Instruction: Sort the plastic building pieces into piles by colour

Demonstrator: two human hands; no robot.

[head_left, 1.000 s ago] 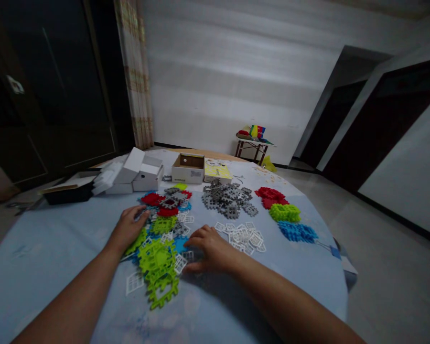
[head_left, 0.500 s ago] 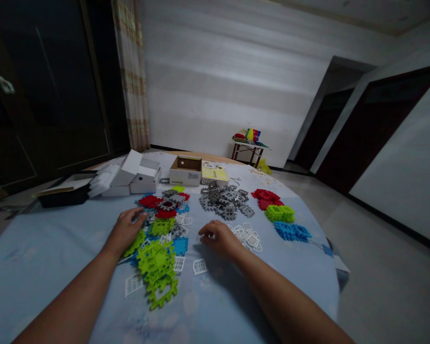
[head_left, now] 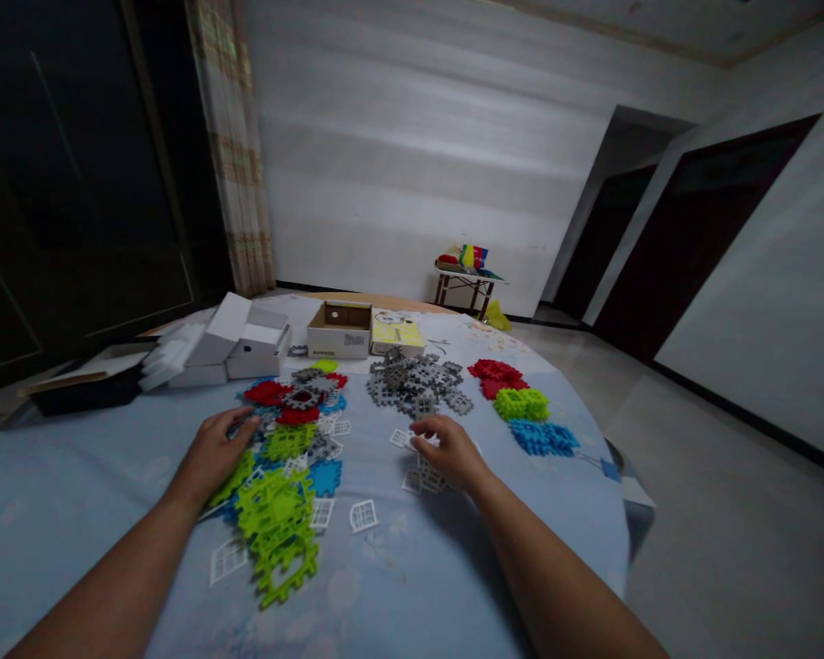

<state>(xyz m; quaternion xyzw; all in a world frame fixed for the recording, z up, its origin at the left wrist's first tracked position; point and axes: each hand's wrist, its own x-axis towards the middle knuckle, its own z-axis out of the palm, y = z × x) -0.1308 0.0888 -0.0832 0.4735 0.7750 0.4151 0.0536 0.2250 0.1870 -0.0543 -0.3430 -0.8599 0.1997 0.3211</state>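
My left hand [head_left: 214, 452] lies flat, fingers spread, on the left edge of a mixed pile of plastic interlocking pieces [head_left: 295, 426], with joined lime green pieces [head_left: 275, 522] just below it. My right hand [head_left: 449, 448] rests over a small heap of white window-like pieces [head_left: 418, 476], its fingertips pinching at one white piece at the heap's left side. Whether the piece is lifted I cannot tell. A loose white piece [head_left: 363, 515] lies on the blue tablecloth [head_left: 398, 586] between my arms.
Beyond my right hand sit a grey pile [head_left: 416, 384] and red [head_left: 494, 373], green [head_left: 522, 404] and blue [head_left: 542, 437] piles. White boxes [head_left: 237, 348], an open cardboard box [head_left: 340, 329], a yellow booklet [head_left: 396, 335] and a black tray [head_left: 82, 384] stand at the back. The table edge drops off at right.
My right hand has moved from the green and blue pieces rightward and away to the white heap, leaving one white piece on the cloth. My left hand has stayed on the mixed pile.
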